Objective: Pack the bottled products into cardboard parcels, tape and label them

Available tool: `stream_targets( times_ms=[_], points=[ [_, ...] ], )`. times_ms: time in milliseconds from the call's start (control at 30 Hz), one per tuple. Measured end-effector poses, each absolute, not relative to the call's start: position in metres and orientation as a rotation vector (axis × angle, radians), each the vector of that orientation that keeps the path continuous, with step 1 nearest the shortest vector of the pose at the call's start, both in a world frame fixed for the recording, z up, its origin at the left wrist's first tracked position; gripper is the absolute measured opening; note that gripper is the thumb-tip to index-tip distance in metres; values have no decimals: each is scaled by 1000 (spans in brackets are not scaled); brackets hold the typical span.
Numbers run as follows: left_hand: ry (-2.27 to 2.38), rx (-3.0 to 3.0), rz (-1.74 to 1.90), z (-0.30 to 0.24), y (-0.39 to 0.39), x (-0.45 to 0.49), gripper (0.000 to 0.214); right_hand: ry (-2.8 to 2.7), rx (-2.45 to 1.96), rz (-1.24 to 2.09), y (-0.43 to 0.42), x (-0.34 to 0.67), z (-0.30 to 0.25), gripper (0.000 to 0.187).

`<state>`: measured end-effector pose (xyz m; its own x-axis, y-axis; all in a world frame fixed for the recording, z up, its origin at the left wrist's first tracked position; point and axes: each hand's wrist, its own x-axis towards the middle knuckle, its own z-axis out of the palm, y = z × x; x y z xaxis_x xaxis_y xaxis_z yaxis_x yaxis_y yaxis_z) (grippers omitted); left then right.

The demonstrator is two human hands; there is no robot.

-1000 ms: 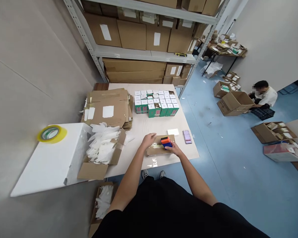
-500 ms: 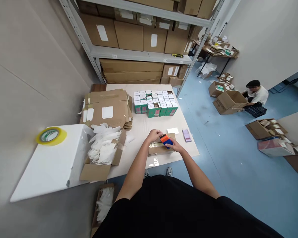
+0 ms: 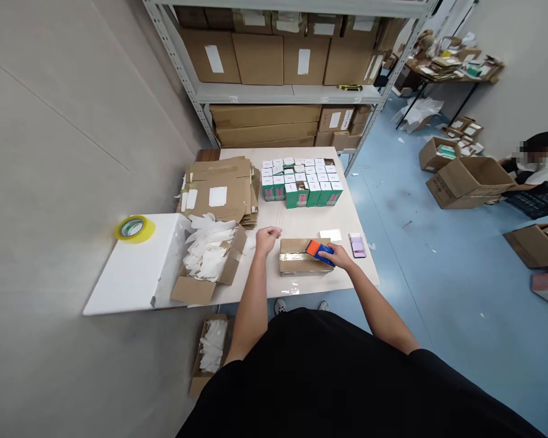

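A small taped cardboard box [image 3: 298,263] lies near the front edge of the white table [image 3: 301,224]. My right hand [image 3: 337,258] grips an orange and blue tape dispenser [image 3: 318,250] that rests on the box's right end. My left hand [image 3: 266,238] hovers just left of the box, fingers loosely curled, holding nothing. A phone [image 3: 357,244] lies on the table right of the box, and a white slip [image 3: 330,235] lies behind it.
Rows of green and white cartons [image 3: 300,184] stand at the table's back. Flattened cardboard [image 3: 219,191] is stacked at left, beside an open box of white bags [image 3: 209,258]. A tape roll [image 3: 135,228] sits on a white board. Shelving holds boxes. A person [image 3: 539,161] sits at right.
My left hand has come off the box and moved to its left. My right hand has slid the tape dispenser toward the box's right end. The view has shifted left.
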<state>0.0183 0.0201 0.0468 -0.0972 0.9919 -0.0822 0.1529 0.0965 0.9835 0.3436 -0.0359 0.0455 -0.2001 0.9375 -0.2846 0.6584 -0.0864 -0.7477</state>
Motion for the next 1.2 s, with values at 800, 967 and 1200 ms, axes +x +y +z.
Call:
stream_targets(
  times_ms=[800,967,1200],
  points=[
    [1787,524,973,-66,-33,-1,21,-2624,-2060,845,20,287,90,76],
    [1804,570,928,-83,-31,15,23,-2597,-2103,849,19,285,88,73],
    [1842,643,863,-93,-32,33,27,-2541,-2124,872,15,285,86,65]
  ],
)
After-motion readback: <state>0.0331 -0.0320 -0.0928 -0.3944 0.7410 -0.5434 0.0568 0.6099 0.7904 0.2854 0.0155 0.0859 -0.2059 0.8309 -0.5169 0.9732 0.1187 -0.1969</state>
